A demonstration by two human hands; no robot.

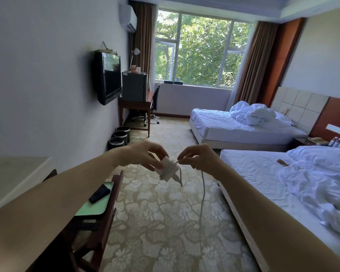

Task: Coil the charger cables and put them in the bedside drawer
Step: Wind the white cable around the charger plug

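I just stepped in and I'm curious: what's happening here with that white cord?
A person standing in a bedroom beside an unmade bed is winding a white charger cable around its white charger block. The left hand holds the block, which has several turns round it. The right hand pinches the cable right beside the block, and the loose rest hangs down toward the carpet. The coiling is partway done, and nothing is in a drawer yet.
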